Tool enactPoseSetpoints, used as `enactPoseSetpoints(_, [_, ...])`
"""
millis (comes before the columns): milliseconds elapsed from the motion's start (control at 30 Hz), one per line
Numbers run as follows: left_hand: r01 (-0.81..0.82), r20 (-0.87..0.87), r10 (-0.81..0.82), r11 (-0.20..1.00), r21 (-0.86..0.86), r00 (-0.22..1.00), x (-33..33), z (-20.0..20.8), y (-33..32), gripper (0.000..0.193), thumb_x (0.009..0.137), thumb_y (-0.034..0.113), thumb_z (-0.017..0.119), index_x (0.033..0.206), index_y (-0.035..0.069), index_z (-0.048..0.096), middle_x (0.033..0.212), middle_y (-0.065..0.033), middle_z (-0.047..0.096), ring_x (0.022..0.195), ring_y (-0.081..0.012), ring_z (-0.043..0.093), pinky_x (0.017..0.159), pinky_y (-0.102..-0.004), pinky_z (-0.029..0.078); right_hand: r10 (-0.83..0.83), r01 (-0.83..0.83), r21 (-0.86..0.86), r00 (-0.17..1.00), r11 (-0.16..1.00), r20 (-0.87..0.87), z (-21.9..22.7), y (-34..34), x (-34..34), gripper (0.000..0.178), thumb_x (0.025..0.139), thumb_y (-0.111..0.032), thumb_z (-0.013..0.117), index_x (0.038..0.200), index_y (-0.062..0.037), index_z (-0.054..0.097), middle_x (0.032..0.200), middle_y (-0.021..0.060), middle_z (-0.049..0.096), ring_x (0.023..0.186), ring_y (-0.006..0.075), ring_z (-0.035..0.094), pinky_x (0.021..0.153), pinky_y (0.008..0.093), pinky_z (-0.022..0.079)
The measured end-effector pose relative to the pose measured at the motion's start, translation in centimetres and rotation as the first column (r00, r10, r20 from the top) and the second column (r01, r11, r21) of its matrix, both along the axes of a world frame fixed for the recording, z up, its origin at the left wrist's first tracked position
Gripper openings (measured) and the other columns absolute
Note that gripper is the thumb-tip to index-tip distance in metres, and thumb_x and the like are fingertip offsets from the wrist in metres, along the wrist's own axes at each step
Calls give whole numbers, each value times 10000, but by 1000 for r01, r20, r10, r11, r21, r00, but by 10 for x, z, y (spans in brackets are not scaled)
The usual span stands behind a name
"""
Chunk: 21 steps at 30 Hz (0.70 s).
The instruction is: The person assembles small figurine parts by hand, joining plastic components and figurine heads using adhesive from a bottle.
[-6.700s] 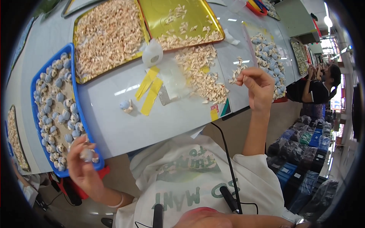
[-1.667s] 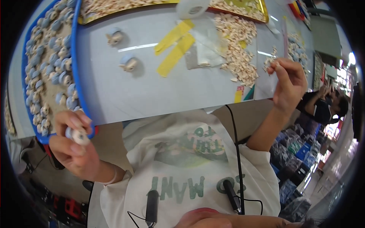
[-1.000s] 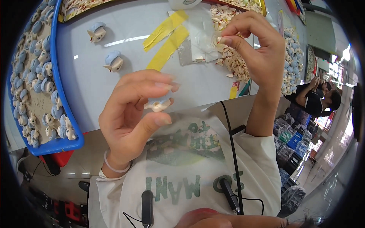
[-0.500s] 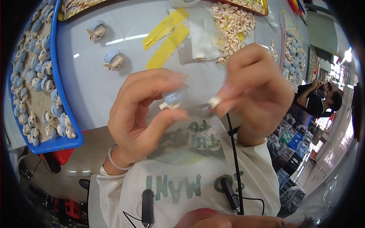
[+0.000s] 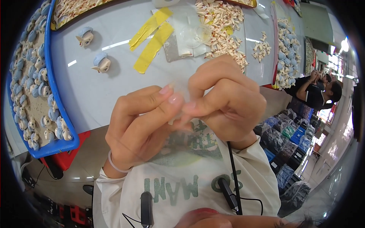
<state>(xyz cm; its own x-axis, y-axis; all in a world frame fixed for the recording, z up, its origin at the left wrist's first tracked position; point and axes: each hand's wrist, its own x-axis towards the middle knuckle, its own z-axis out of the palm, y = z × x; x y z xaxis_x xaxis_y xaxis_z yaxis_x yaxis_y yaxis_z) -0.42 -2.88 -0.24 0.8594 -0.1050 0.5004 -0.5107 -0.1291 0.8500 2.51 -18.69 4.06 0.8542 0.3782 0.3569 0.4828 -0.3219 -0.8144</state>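
Left hand (image 5: pixel 140 123) and right hand (image 5: pixel 228 100): fingers curled, tips pinched together before the shirt; any held piece hidden, direction and long axis unreadable. On desk (image 5: pixel 83 95), left of yellow tape strips (image 5: pixel 153 47): two blue-capped heads (image 5: pixel 102 62), pointed ears aimed leftward, toward blue tray (image 5: pixel 57 147).

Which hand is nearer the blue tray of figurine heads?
Left. The left hand is right of the blue tray, not touching it; the right hand is farther right.

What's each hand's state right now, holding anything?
Left hand: curled inward; anything held is hidden, can't tell.
Right hand: curled too; likewise can't tell.
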Motion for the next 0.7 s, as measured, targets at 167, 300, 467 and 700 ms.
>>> enactPoseSetpoints(167, [-26,0,27,996,81,1000,0,6,-4,367,601,-57,721,947,-9,609,922,-136,556,775,-232,588,643,-274,492,54,-54,36,998,998,14,-6,-6,-1,180,562,22,701,672,-38,571,724,76,551,617,179,496,546,279,366])
enactPoseSetpoints(300, [-122,-20,135,939,322,991,2,1,3,335,628,-19,720,939,-7,597,917,-129,580,818,-234,566,698,-288,468,-114,152,161,968,975,-223,-12,-29,-6,188,639,24,673,787,-27,570,838,75,537,716,173,511,639,272,405])
enactPoseSetpoints(467, [-230,-148,301,901,367,942,9,-6,25,314,666,-3,698,958,-9,583,955,-123,566,845,-234,552,706,-292,459,-831,838,183,540,514,-137,-19,-139,-46,174,761,17,574,926,-22,539,813,20,510,736,79,474,648,203,407])
enactPoseSetpoints(700, [-214,-151,317,857,469,936,17,-1,16,271,764,-7,598,1033,5,564,1044,-101,527,864,-171,524,692,-250,451,-681,898,438,301,-34,-668,-68,-267,-106,238,848,-172,554,1033,-34,498,890,58,539,800,144,513,682,256,424])
